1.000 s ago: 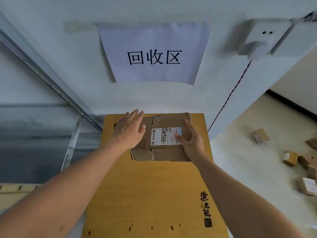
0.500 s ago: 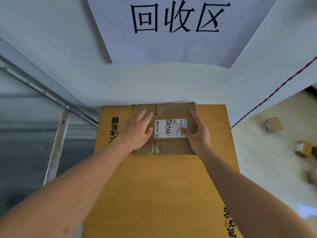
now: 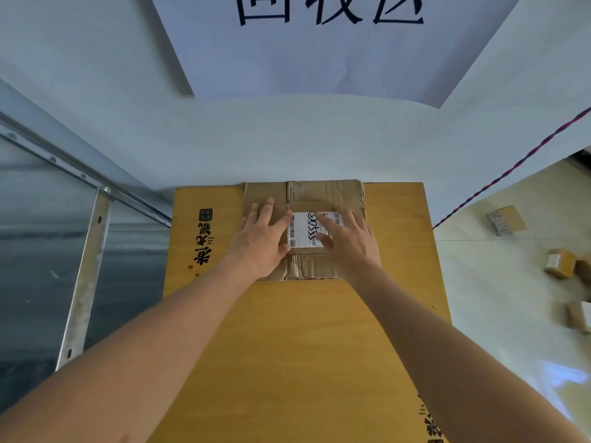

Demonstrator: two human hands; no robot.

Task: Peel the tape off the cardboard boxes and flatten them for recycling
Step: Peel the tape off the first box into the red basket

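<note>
**Both hands flat on a flattened box at the far end of the yellow board**

Left of the yellow board (image 3: 287, 346), a metal frame (image 3: 86, 251) runs down beside a grey surface. On the board's own left edge, black printed characters (image 3: 203, 244) sit beside the box. At the board's far end, against the white wall (image 3: 287, 139), lies the flattened cardboard box (image 3: 323, 193), its creased panels flush with the board. The left hand (image 3: 262, 244) rests on the box's left part, palm down, fingers straight and close together, pointing toward the wall. Just right of it, a white shipping label (image 3: 303, 231) with handwritten marks and a barcode shows between the two hands. The right hand (image 3: 351, 244) lies flat on the box's right part, fingers extended and slightly spread, partly covering the label; the thumb points toward the left hand. Neither hand pinches anything. Above the board, a paper sign (image 3: 319, 59) with large black characters hangs on the wall. Right of the board, a red-and-blue twisted cord (image 3: 511, 169) runs diagonally along the wall, and beyond it several small cardboard boxes (image 3: 507, 220) lie scattered on the pale floor (image 3: 495, 298), well apart from the board.
</note>
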